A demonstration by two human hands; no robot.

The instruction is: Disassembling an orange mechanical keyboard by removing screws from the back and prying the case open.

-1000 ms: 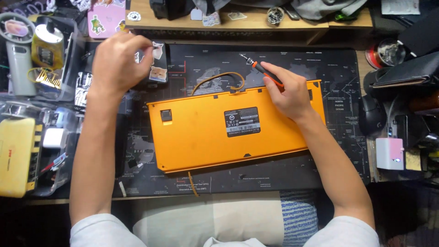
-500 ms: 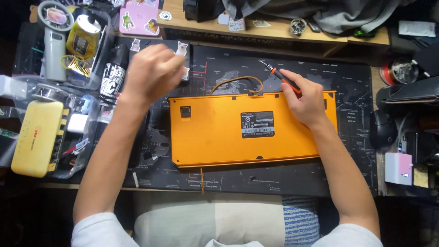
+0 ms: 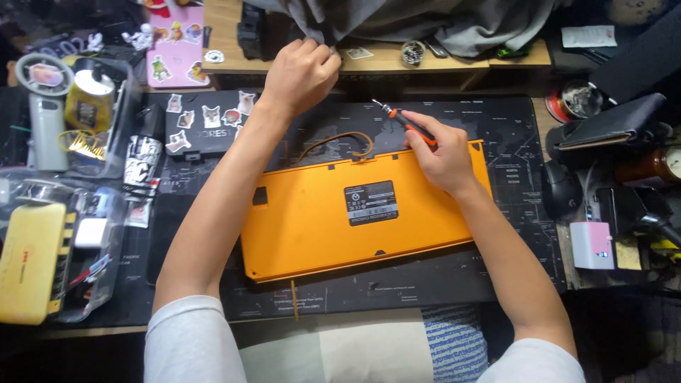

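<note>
Nearest me, a pale cushion (image 3: 355, 354) lies across my lap at the edge of the table (image 3: 106, 330). On the dark mat (image 3: 454, 284) in front of me the orange keyboard (image 3: 312, 220) lies face down, tilted a little, with a black label (image 3: 371, 203) on its back and an orange cable (image 3: 339, 139) looping out from its far edge. My right hand (image 3: 443, 152) rests on the keyboard's far right corner, closed round a screwdriver (image 3: 404, 122) with an orange and black handle, its tip pointing away to the left. To my left a yellow box (image 3: 28, 262) sits in a clear tray (image 3: 106, 284), just beside the mat. My hands are well apart: the left hand (image 3: 301, 74) reaches past the keyboard to the wooden shelf (image 3: 227, 60), fingers curled into a loose fist at the edge of the grey cloth (image 3: 425, 25); I cannot tell whether it grips anything. At the far right, a black wallet (image 3: 610, 124) lies beyond a mouse (image 3: 560, 191).
</note>
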